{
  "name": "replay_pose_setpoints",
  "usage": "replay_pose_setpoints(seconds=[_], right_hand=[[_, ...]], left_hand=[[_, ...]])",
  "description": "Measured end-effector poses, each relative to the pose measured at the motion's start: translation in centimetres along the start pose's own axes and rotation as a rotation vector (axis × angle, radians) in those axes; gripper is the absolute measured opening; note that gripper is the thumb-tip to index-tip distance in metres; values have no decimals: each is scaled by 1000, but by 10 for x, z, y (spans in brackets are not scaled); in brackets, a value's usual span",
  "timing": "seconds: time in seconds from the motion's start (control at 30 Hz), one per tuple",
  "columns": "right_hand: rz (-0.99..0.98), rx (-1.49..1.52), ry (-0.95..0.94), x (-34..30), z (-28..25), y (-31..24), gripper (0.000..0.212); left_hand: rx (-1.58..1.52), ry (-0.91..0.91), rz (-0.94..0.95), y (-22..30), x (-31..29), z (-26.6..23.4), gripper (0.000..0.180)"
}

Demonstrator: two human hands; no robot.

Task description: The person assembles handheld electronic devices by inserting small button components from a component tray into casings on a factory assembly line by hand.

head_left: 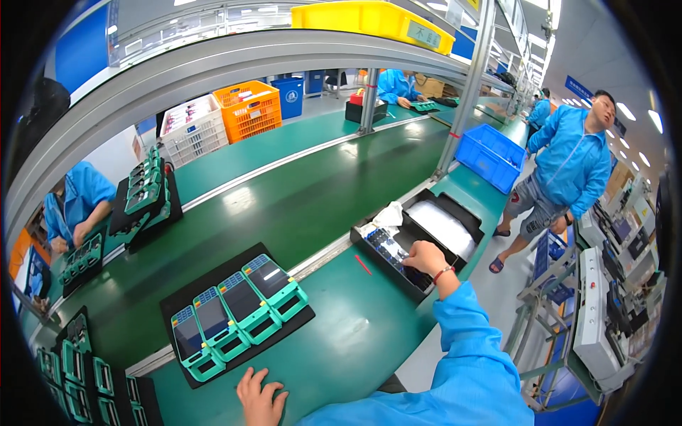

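Observation:
My right hand (426, 259) reaches into a black compartment tray (419, 285) on the right of the bench. Its fingers are pinched together at a row of small dark and blue parts (386, 247); what they hold, if anything, is hidden. Nearer the front edge, my left hand (261, 397) lies on the green bench with its fingers spread, holding nothing. Just beyond it, several green-framed handheld terminals (241, 298) with keypads and dark screens lie side by side on a black mat (304, 314).
White crumpled material (387, 216) and clear sheets (442, 226) lie in the tray. A red stick (363, 265) is beside it. More green frames (78, 376) stand at lower left. A blue bin (490, 157) is beyond. A person (572, 153) stands right; another (78, 202) works across the belt.

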State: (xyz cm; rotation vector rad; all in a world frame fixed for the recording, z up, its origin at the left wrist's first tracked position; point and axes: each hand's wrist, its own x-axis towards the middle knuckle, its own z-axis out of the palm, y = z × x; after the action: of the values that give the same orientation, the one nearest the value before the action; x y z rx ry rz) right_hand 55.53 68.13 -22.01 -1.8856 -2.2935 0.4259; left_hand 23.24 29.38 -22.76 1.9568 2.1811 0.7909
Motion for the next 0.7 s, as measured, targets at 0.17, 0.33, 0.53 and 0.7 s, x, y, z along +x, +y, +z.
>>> replay_pose_setpoints(seconds=[0.17, 0.33, 0.53, 0.7], right_hand=[[-36, 346, -54, 14, 6, 26, 23], [-21, 379, 39, 7, 7, 23, 18], [35, 187, 164, -10, 5, -7, 27], [-7, 195, -86, 14, 11, 16, 58]], left_hand=[[-41, 8, 8, -3, 0, 4, 21], [37, 57, 46, -4, 1, 6, 19], [-8, 52, 6, -13, -3, 16, 23], [-15, 54, 16, -13, -2, 16, 23]])
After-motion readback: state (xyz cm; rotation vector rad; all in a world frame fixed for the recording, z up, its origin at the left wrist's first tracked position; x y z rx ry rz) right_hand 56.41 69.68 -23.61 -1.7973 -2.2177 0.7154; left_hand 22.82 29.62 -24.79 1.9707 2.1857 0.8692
